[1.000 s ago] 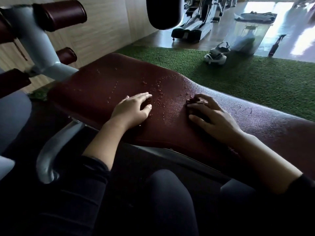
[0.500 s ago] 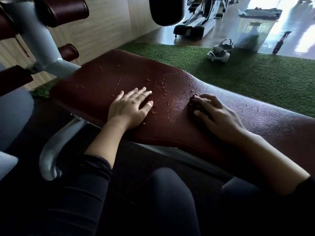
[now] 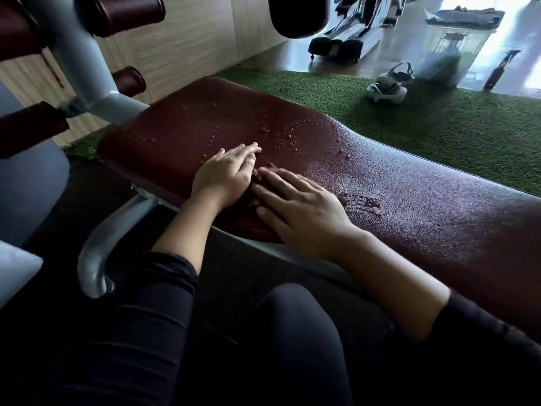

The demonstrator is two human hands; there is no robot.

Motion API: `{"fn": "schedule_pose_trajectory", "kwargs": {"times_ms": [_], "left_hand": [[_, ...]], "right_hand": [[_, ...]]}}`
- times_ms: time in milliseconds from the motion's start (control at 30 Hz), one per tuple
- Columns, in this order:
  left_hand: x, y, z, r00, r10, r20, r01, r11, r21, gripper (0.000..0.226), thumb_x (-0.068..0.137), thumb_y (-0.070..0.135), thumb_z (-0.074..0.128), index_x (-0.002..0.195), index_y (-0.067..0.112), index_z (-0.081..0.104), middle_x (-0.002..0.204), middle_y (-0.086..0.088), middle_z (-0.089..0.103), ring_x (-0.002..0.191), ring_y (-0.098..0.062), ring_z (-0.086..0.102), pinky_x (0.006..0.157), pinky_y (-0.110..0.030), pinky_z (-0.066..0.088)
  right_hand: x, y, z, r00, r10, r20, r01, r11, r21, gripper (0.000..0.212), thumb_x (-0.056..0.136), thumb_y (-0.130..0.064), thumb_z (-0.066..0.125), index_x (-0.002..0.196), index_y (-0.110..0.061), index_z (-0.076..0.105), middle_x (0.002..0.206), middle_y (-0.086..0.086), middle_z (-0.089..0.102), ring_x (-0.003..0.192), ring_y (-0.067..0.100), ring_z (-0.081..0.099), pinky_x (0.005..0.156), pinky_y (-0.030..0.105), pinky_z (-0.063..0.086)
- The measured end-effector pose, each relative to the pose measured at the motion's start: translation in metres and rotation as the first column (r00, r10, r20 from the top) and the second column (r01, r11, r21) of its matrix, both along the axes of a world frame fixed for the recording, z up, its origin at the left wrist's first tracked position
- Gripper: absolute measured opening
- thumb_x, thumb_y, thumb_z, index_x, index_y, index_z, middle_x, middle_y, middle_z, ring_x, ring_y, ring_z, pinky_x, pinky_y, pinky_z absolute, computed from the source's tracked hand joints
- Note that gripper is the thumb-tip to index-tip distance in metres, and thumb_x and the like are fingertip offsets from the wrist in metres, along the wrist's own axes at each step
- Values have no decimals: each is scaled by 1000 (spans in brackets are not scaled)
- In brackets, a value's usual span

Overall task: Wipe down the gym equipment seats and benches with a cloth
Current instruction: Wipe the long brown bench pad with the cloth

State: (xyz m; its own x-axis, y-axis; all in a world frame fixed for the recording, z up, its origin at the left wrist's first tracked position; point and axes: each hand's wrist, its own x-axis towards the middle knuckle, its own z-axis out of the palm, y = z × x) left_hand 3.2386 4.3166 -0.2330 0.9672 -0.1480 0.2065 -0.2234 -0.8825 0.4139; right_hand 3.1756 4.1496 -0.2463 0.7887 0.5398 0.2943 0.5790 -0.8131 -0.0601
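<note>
a: on the near edge of the maroon bench pad (image 3: 409,200), both hands lie flat, fingers straight. r hand (image 3: 301,209) presses a dark cloth (image 3: 259,178), mostly hidden under it; l hand (image 3: 224,174) is bare, touching beside.

b: unwiped area?

a: droplets (image 3: 287,136) just beyond the fingertips, toward the far-left end. pad's long axis runs left-right. r hand is best placed, in my view.

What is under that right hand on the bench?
A dark cloth peeks out past the right hand, pressed flat on the wet maroon bench. Most of the cloth is covered.
</note>
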Motion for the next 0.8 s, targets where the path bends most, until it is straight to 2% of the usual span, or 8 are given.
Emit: {"fn": "schedule_pose_trajectory", "kwargs": {"times_ms": [67, 167, 300, 433, 533, 633, 733, 800], "left_hand": [[3, 3, -5, 999, -42, 31, 41, 999, 18, 38, 104, 27, 32, 140, 27, 47, 151, 11, 37, 142, -6, 27, 115, -24, 9], [8, 5, -10, 998, -44, 43, 43, 999, 24, 38, 104, 27, 34, 139, 27, 49, 150, 12, 40, 142, -5, 28, 118, -28, 11], [3, 2, -10, 996, -19, 93, 20, 1000, -10, 37, 104, 28, 34, 137, 27, 52, 147, 11, 43, 140, -4, 30, 116, -26, 12], [-5, -2, -2, 996, 46, 81, -36, 992, -118, 37, 105, 27, 33, 134, 26, 55, 143, 7, 49, 137, -10, 36, 112, -20, 13], [-8, -2, 3, 997, 73, 40, -66, 985, -159, 36, 105, 28, 32, 133, 29, 55, 140, 8, 53, 135, -20, 37, 110, -22, 17], [-11, -3, 4, 996, 80, 27, -74, 982, -174, 37, 105, 27, 31, 132, 29, 56, 140, 7, 53, 136, -20, 37, 109, -21, 17], [-13, -4, 6, 996, 80, 32, -73, 981, -177, 38, 105, 26, 31, 134, 27, 55, 143, 9, 49, 135, -13, 34, 107, -16, 14], [-14, -5, 6, 996, 77, 38, -69, 982, -177, 37, 105, 26, 31, 134, 27, 55, 144, 9, 49, 135, -11, 33, 107, -16, 13]], "right_hand": [[-15, -19, -6, 995, 101, 23, -99, 993, -66, 50, 98, -49, 26, 144, -32, 36, 152, 1, 33, 140, 21, 32, 113, 38, 30], [-19, -67, -4, 989, 140, -48, -145, 984, -105, 53, 98, -54, 21, 148, -38, 23, 157, -10, 18, 144, 14, 20, 117, 39, 23], [22, -93, 4, 972, -97, -213, 81, 993, -86, 64, 86, -68, -1, 146, -47, 4, 157, -18, 2, 147, 11, 3, 120, 35, 7], [51, -37, 10, 956, -200, -215, 192, 980, -55, 55, 97, -54, 12, 150, -37, 10, 160, -8, 2, 147, 14, 0, 120, 34, 3], [25, -2, 4, 993, -83, -90, 80, 996, -35, 54, 99, -50, 17, 150, -32, 17, 159, -3, 12, 146, 19, 10, 119, 36, 11], [-12, -27, -4, 995, 103, -1, -102, 991, -82, 53, 99, -48, 20, 150, -30, 22, 157, -3, 20, 145, 16, 17, 117, 36, 21], [-12, -79, -3, 980, 183, -71, -190, 976, -105, 53, 99, -51, 21, 150, -35, 15, 158, -11, 12, 145, 10, 14, 118, 33, 19], [8, -101, 2, 984, 112, -141, -125, 988, -88, 56, 96, -56, 11, 150, -38, 9, 157, -15, 7, 145, 9, 13, 119, 24, 8]]}}
